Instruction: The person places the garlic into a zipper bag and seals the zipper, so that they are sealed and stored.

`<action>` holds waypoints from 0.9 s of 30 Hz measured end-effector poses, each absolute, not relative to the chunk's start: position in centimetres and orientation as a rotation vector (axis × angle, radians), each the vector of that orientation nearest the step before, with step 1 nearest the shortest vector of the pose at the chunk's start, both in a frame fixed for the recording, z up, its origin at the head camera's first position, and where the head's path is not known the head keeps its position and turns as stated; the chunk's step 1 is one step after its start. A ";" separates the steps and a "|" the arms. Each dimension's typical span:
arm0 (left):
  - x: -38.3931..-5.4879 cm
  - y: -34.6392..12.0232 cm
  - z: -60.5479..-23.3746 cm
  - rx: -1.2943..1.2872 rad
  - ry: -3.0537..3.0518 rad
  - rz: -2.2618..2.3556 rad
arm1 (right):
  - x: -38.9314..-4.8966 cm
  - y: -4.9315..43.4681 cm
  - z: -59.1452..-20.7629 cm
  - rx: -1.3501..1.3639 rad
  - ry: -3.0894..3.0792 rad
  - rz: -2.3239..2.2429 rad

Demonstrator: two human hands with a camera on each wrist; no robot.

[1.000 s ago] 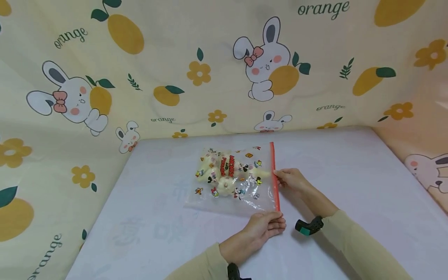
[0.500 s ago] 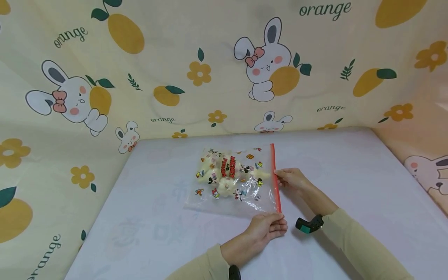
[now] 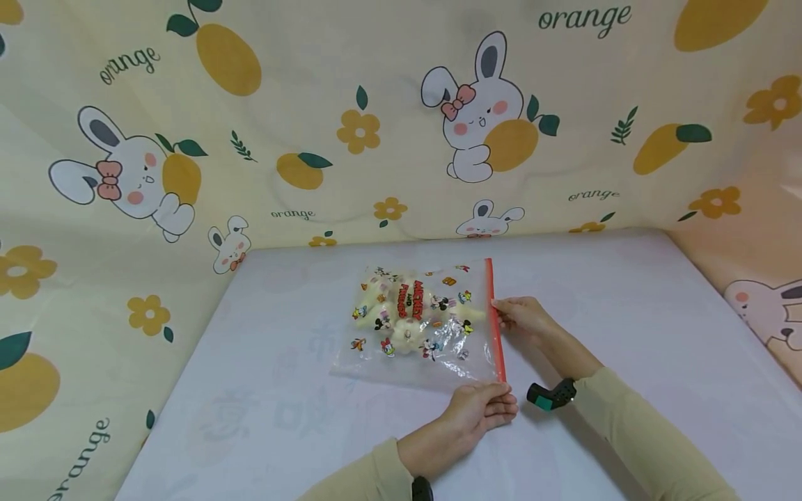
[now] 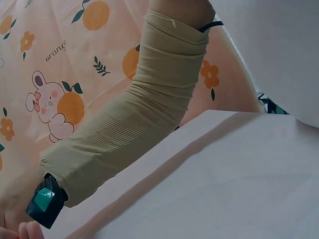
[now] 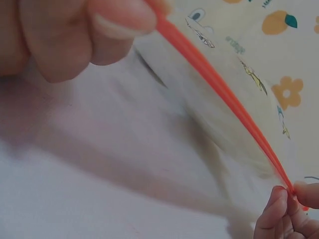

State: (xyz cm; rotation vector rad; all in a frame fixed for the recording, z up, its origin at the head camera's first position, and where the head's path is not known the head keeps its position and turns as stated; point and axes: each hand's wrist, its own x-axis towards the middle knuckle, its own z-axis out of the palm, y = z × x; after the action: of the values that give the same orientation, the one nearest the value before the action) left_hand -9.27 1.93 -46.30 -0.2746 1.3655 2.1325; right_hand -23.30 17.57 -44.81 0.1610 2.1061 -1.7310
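A clear zip bag (image 3: 432, 369) printed with cartoon figures lies in the middle of the table, its red zip strip (image 3: 494, 341) on the right side. Pale rounded things (image 3: 407, 334) show through the plastic; their kind is unclear. My left hand (image 3: 466, 421) pinches the strip's near end at the bag's corner. Farther along, about midway up the strip, my right hand (image 3: 532, 327) pinches it between thumb and fingers. In the right wrist view, the red strip (image 5: 214, 82) runs taut from the right fingertips (image 5: 122, 17) to the left hand (image 5: 286, 214).
White cloth covers the table (image 3: 263, 417). Behind it and along the sides hangs a curtain (image 3: 250, 125) with rabbits and oranges. Black devices are strapped to both wrists, one (image 3: 551, 395) with a green patch. The right sleeve (image 4: 124, 129) crosses the left wrist view.
My right hand has slid slightly along the red strip toward its far end. The left hand keeps its pinch at the near corner, and the bag has barely moved.
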 end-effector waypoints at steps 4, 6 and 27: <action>-9.3 2.0 -46.4 -0.271 1.365 2.137 | -23.5 17.6 -44.7 0.161 2.098 -1.733; -9.3 2.0 -46.5 -0.268 1.367 2.141 | -23.6 17.6 -44.5 0.171 2.102 -1.726; -9.0 2.2 -46.0 -0.344 1.375 2.083 | -24.4 17.5 -44.1 0.224 2.145 -1.674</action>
State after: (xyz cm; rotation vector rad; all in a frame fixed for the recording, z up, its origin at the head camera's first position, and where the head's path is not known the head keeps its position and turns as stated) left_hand -9.03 2.20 -46.02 -0.3442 1.3747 2.0832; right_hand -24.38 17.50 -44.07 0.2243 2.1453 -1.6740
